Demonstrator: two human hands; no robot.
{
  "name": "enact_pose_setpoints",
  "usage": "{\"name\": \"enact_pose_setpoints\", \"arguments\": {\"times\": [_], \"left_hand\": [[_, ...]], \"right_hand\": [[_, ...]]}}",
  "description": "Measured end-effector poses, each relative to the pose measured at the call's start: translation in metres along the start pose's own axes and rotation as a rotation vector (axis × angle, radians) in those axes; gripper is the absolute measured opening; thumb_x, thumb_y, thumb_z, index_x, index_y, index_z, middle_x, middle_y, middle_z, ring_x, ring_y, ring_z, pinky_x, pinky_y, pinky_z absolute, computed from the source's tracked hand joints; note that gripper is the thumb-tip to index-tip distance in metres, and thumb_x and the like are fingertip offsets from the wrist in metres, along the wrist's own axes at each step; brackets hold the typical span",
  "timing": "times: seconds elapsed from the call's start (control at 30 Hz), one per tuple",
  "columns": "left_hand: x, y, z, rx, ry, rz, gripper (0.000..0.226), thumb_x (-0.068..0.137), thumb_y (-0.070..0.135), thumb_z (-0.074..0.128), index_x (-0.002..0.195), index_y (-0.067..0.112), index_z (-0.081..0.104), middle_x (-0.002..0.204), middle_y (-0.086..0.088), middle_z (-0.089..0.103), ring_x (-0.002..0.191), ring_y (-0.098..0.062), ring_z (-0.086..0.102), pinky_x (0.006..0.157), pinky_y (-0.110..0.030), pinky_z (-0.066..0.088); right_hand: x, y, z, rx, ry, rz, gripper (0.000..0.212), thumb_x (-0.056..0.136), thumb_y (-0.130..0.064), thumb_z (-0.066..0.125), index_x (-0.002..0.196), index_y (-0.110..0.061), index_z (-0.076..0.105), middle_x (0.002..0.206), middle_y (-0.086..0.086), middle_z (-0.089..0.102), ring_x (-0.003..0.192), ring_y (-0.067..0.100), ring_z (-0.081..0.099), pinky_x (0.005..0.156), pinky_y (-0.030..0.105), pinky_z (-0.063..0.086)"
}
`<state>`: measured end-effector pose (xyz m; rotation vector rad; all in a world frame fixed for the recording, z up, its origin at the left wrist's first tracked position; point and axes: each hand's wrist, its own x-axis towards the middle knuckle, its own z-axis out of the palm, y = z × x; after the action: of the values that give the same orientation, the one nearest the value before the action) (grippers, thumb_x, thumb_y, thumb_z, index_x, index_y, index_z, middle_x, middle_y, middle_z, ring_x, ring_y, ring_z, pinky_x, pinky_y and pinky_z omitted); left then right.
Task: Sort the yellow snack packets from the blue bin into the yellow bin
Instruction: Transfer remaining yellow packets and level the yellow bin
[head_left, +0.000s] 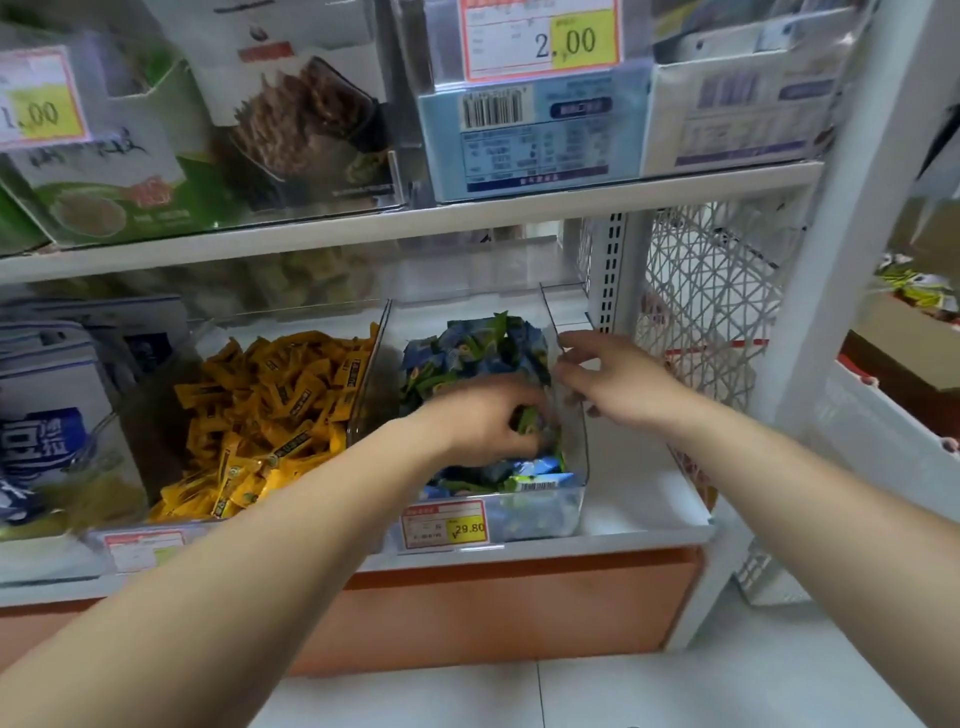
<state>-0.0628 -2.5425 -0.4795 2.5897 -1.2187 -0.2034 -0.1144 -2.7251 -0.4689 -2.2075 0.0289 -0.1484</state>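
On the lower shelf stand two clear bins side by side. The yellow bin (372, 370) on the left is piled with yellow snack packets (270, 405). The blue bin (545, 512) on the right holds blue and green packets (478, 345). My left hand (483, 423) is inside the blue bin, fingers curled down into the pile around a few green-blue packets. My right hand (610, 379) grips the top edge of the blue bin's right wall. No yellow packet shows in the blue bin; my left hand hides part of the pile.
A price tag (445, 525) reading 29.80 hangs on the blue bin's front. The upper shelf board (415, 223) sits close above the bins. Blue-and-white boxes (41, 415) stand left of the yellow bin. A white shelf post (831, 270) and mesh panel (711, 301) are to the right.
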Motion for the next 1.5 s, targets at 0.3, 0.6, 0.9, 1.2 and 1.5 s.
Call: {"name": "enact_pose_setpoints", "arguments": {"times": [0.3, 0.6, 0.9, 1.2, 1.5], "left_hand": [[-0.012, -0.02, -0.055, 0.383, -0.16, -0.126, 0.018, 0.094, 0.038, 0.061, 0.103, 0.026, 0.072, 0.1, 0.007, 0.069, 0.088, -0.018, 0.06, 0.064, -0.027, 0.041], [0.006, 0.022, -0.016, -0.125, 0.039, -0.077, 0.037, 0.087, 0.044, 0.065, 0.12, 0.027, 0.064, 0.117, 0.005, 0.066, 0.103, -0.015, 0.061, 0.088, -0.032, 0.052], [0.001, -0.001, -0.018, 0.216, -0.152, -0.041, 0.027, 0.083, 0.052, 0.067, 0.082, 0.026, 0.074, 0.085, 0.007, 0.068, 0.078, -0.013, 0.063, 0.072, -0.038, 0.055], [-0.004, -0.004, -0.039, 0.836, 0.028, -0.094, 0.021, 0.081, 0.045, 0.069, 0.078, 0.025, 0.067, 0.091, 0.004, 0.062, 0.093, -0.022, 0.055, 0.088, -0.042, 0.033], [0.002, -0.002, -0.018, 0.047, -0.108, -0.059, 0.045, 0.086, -0.004, 0.052, 0.119, 0.021, 0.068, 0.121, 0.002, 0.065, 0.113, -0.017, 0.059, 0.096, -0.031, 0.049]], "right_hand": [[0.006, 0.004, 0.001, -0.078, -0.035, -0.027, 0.042, 0.098, -0.033, 0.053, 0.139, -0.022, 0.049, 0.118, -0.008, 0.062, 0.079, 0.013, 0.068, 0.062, 0.024, 0.046], [0.007, 0.003, 0.001, -0.09, -0.027, -0.02, 0.038, 0.099, -0.036, 0.05, 0.136, -0.025, 0.049, 0.112, -0.008, 0.061, 0.076, 0.01, 0.067, 0.055, 0.019, 0.04], [0.005, 0.003, -0.001, -0.263, -0.008, -0.074, 0.036, 0.096, -0.033, 0.053, 0.128, -0.016, 0.057, 0.109, -0.007, 0.062, 0.098, 0.022, 0.062, 0.088, 0.038, 0.049], [0.004, 0.002, 0.0, -0.271, -0.003, -0.106, 0.038, 0.095, -0.032, 0.053, 0.131, -0.02, 0.057, 0.106, -0.007, 0.059, 0.096, 0.018, 0.056, 0.08, 0.031, 0.046], [0.004, 0.002, -0.001, -0.249, 0.005, -0.118, 0.039, 0.095, -0.028, 0.054, 0.132, -0.018, 0.056, 0.119, 0.001, 0.063, 0.095, 0.016, 0.052, 0.084, 0.031, 0.044]]}}
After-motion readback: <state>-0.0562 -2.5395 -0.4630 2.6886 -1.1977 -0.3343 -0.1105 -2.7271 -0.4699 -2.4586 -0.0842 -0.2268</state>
